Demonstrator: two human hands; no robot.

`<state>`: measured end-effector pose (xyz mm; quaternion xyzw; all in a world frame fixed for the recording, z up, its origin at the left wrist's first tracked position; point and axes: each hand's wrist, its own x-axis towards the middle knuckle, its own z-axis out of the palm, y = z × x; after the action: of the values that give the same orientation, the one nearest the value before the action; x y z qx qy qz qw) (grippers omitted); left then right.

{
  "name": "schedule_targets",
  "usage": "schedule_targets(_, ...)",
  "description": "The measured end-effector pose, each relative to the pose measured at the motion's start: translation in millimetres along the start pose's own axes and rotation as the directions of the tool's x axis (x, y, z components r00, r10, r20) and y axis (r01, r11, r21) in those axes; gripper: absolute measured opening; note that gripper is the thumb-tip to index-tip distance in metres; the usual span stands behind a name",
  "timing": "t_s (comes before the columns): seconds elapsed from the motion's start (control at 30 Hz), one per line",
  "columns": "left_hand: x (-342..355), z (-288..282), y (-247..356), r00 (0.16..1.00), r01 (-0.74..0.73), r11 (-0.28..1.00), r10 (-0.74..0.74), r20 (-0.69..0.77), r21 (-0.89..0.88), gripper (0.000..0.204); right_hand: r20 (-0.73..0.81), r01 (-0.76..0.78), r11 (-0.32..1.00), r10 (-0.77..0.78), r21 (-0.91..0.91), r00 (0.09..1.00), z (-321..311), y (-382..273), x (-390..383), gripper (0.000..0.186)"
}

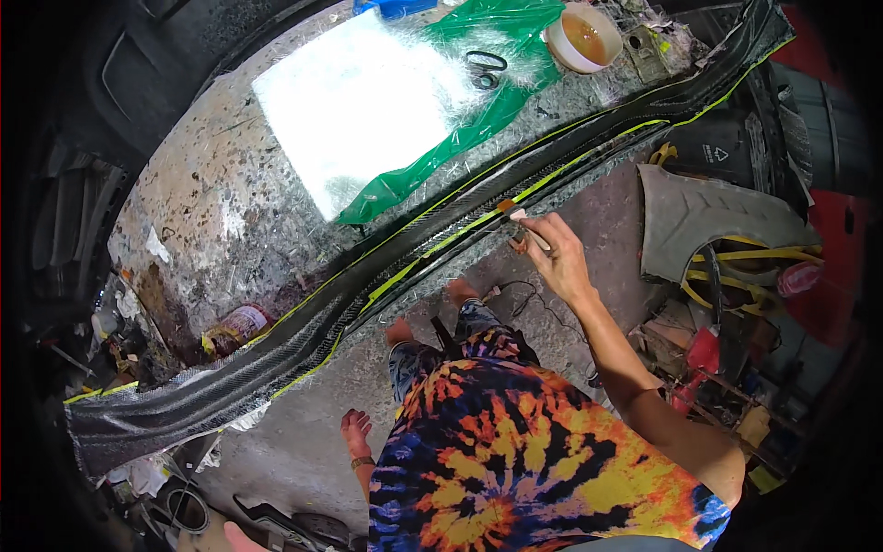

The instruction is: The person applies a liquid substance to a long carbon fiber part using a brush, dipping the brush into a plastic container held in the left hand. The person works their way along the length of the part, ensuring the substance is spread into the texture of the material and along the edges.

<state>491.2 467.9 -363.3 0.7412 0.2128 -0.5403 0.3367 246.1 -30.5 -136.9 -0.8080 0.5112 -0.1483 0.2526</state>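
Observation:
My right hand (558,261) is closed round the handle of a paintbrush (518,215). The brown bristles touch the long, dark, woven-fibre strip (368,265), near its middle. Yellow-green tape (395,280) runs along the strip's edges. My left hand (356,432) hangs low beside my body, away from the table, fingers loosely apart and slightly curled with nothing in them. Beyond the strip lie white fibre matting (354,106) on a green plastic sheet (478,120) and black-handled scissors (485,69). A white bowl (561,48) holding amber liquid stands at the far right of the sheet.
The stained worktable (198,198) carries a jar-like container (244,324) lying beside the strip. To the right stands a grey vehicle fender (681,216) with yellow straps (750,256). Black panels (138,74) are at the far left. A cable (524,296) lies on the floor.

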Motion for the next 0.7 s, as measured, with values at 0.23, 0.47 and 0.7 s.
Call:
schedule_targets(0.23, 5.0, 27.0, 7.9, 0.998, -0.013, 0.998, 0.009, 0.063, 0.061, 0.038, -0.091, -0.048, 0.981, 0.031, -0.186, 0.995, 10.4, 3.0, 4.4, 0.023)
schedule_targets(0.47, 17.6, 32.8, 5.4, 0.998, 0.001, 0.998, -0.006, 0.063, 0.065, 0.039, 0.005, 0.059, 0.975, -0.059, -0.215, 0.998, 39.2, 4.2, 2.2, 0.025)
schedule_targets(0.7, 27.6, 25.5, 3.1, 0.997, -0.002, 0.999, -0.002, 0.080, 0.044, 0.040, 0.106, 0.183, 0.961, -0.164, -0.209, 0.981, 70.1, -14.6, -9.7, 0.025)
